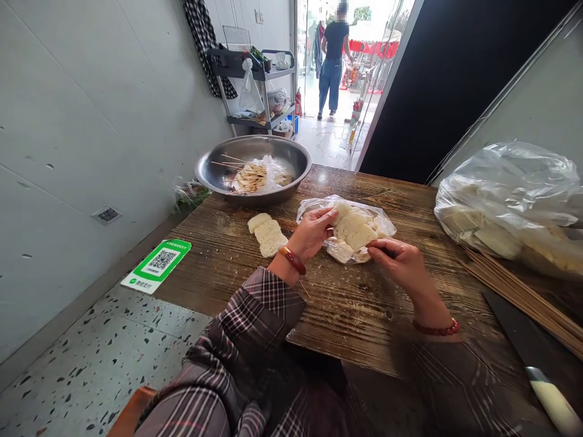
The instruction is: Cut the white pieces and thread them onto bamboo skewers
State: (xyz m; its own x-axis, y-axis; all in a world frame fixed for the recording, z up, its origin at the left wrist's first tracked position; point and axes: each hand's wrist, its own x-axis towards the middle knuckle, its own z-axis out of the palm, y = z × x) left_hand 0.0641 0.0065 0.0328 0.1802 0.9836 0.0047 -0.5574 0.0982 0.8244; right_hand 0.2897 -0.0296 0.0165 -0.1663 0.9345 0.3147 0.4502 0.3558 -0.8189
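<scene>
My left hand (314,230) pinches pale bread slices (353,229) at their upper left, holding them above the table. At their lower right corner, the thumb and fingers of my right hand (396,258) are pressed together. Whether a thin stick is also in that pinch, I cannot tell. Behind and under the slices lies a clear plastic bag (385,223) with more pale pieces in it. Left of my left wrist, a few overlapping bread slices (268,235) rest flat on the wooden table (218,261).
A steel basin (207,173) with skewered slices stands at the far left. On the right are a large bag of bread (501,206), several wooden skewers (523,297) and a knife (514,340). A payment card (159,264) lies at the left edge. Someone (334,60) stands in the doorway.
</scene>
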